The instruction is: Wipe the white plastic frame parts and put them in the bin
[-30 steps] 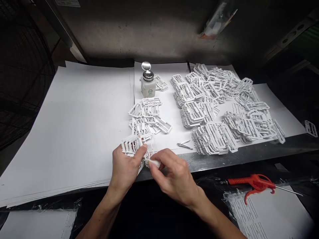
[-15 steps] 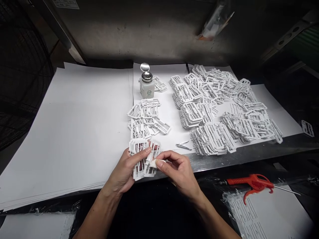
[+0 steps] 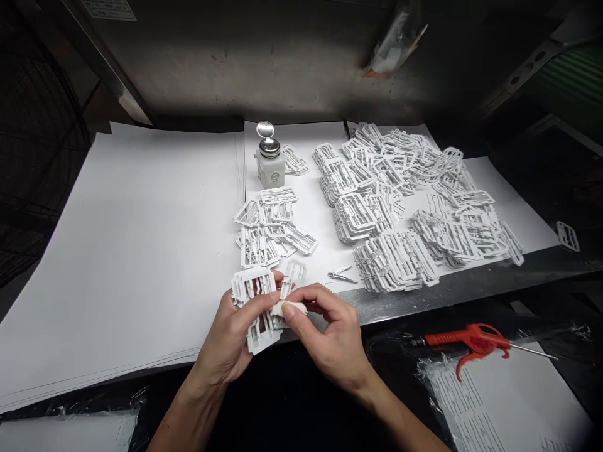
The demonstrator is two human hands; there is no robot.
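Observation:
My left hand (image 3: 232, 333) is closed around several white slotted plastic frames (image 3: 257, 292), held upright near the table's front edge. One more frame (image 3: 296, 276) leans out to the right, between my two hands. Pinched in my right hand (image 3: 330, 326) is a small white wad of cloth or cotton (image 3: 291, 308), pressed against the lower part of that frame. My right fingers hide part of the wad and the frame's lower end. Just beyond my hands lies a loose heap of similar white frames (image 3: 273, 229).
Behind the heap stands a white pump bottle (image 3: 271, 169), its metal lid raised. Big stacks of frames (image 3: 396, 257) cover the right side, with tweezers (image 3: 343, 275) beside them. A red air blow gun (image 3: 475, 339) lies at lower right. White sheets (image 3: 155, 238) cover the table's left.
The wad in my right hand has shifted left along the frame, closer to my left thumb. The frames in my left hand have turned slightly. The whole view has shifted a little.

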